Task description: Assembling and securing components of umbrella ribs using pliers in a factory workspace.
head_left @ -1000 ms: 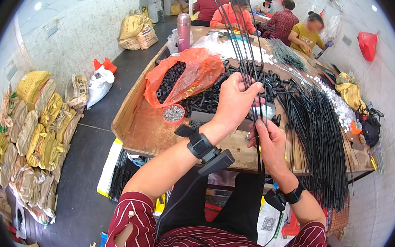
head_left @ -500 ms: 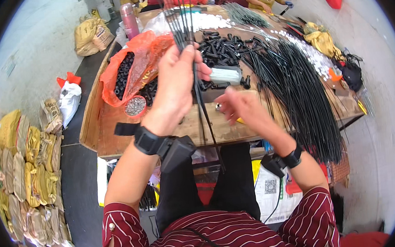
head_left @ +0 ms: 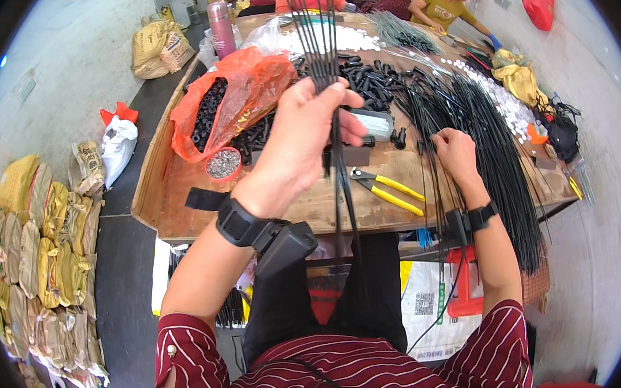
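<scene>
My left hand (head_left: 301,125) is raised over the near middle of the table, closed round a bundle of thin black rods (head_left: 320,54). The rods fan out above its fingers, and their lower ends hang past the table edge. My right hand (head_left: 458,155) is at the left side of a large pile of black rods (head_left: 494,158), thumb and fingers pinched on a thin black rod; how many rods it grips is unclear. Between the hands lie pliers with yellow handles (head_left: 398,196). A pale translucent box (head_left: 376,124) is partly behind my left fingers.
Black fittings (head_left: 371,87) are heaped mid-table. A torn orange bag (head_left: 245,101) holds black pieces, beside a red dish of small metal parts (head_left: 223,164). White pieces (head_left: 503,98) lie at right. Behind are a pink flask (head_left: 221,29) and a co-worker (head_left: 449,4).
My right hand has moved right, from beside the rod bundle to the pile, and its fingers have closed. The pliers are uncovered. My left hand has shifted slightly in view, still holding the bundle.
</scene>
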A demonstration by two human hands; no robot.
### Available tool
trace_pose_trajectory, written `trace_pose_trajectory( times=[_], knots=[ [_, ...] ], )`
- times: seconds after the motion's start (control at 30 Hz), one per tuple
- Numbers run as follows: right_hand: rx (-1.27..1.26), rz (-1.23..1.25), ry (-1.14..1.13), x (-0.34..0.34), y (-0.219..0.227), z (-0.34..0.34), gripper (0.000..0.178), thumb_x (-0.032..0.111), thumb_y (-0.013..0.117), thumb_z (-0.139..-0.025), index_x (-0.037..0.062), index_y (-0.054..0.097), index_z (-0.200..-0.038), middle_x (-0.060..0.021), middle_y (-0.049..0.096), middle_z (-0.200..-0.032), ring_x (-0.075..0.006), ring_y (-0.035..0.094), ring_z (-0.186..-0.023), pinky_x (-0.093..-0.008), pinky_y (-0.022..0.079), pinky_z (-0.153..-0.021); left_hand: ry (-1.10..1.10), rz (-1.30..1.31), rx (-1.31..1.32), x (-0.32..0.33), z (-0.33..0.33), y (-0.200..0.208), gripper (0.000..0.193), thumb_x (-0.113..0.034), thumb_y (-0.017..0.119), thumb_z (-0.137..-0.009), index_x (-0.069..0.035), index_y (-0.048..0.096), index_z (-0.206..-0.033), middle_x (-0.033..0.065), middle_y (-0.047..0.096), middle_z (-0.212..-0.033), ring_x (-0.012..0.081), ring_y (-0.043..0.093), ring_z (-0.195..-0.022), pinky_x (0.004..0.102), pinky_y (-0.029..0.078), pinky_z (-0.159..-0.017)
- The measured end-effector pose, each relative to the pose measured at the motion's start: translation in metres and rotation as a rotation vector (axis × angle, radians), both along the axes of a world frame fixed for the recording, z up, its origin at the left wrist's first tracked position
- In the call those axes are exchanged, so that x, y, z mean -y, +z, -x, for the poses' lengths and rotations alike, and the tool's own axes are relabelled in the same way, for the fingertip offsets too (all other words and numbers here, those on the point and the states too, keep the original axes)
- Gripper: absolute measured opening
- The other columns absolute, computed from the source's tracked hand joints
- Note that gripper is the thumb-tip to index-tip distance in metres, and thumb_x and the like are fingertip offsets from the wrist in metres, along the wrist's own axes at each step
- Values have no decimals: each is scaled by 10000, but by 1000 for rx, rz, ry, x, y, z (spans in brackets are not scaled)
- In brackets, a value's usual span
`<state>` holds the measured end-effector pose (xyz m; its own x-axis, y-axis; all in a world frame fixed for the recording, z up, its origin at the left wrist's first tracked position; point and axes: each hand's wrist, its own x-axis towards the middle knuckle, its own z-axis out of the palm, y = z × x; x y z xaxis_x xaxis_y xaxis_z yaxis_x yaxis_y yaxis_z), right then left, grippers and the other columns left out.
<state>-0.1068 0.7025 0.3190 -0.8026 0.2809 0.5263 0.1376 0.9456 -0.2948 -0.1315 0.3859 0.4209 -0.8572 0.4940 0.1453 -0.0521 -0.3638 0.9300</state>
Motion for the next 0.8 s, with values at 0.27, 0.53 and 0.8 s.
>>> trace_pose_trajectory(
  times=[0.27, 0.53, 0.8],
  knots=[
    [26, 623, 365, 115, 36, -67, 162, 118, 643, -842, -40, 651, -812, -33, 604, -655, -78, 537, -561, -247, 442, -555, 75, -143, 25, -25, 12, -15, 160, -118, 492, -956, 17, 514, -1039, 192, 604, -1084, 271, 661, -904, 362, 562, -814],
    [365, 609, 605, 140, 39, -91, 218, 162, 602, -892, -24, 633, -784, -57, 552, -589, -134, 541, -547, -288, 444, -533, -13, -166, 115, -2, 9, -10, 194, -153, 553, -940, 4, 544, -1053, 105, 631, -978, 222, 657, -864, 349, 556, -775],
    [-5, 480, 793, 147, 99, -5, 561, 18, 656, -785, 37, 467, -1313, -146, 620, -1133, -214, 613, -1034, -314, 471, -915, -356, -125, 123, 20, -7, -6, 258, -61, 557, -900, 42, 548, -1136, 156, 627, -1083, 275, 648, -962, 392, 524, -907]
  ],
)
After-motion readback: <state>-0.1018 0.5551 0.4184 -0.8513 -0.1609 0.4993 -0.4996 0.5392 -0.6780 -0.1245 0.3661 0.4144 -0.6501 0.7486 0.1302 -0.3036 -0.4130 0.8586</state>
